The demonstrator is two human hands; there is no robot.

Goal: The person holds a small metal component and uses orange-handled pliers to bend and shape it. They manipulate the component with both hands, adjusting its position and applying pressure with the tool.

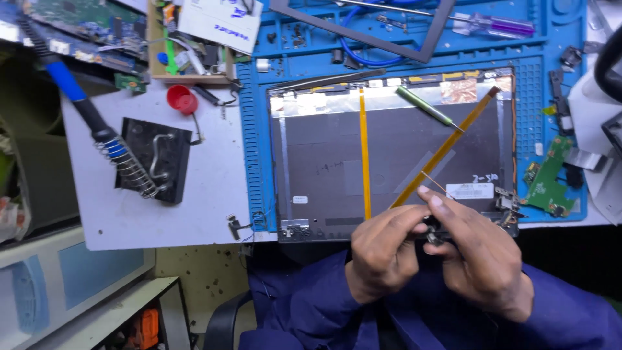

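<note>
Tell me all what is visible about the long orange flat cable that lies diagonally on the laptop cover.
The diagonal orange cable is a thin, flat ribbon, plastic-looking, with a darker brown tip at its upper right end near the cover's top corner. It runs down and left across the dark grey laptop cover, lying flat, passing just under the tip of a green-handled tool. Its lower end reaches the left hand and right hand, whose fingers pinch a small dark part there. A second orange cable lies upright beside it, apart.
</note>
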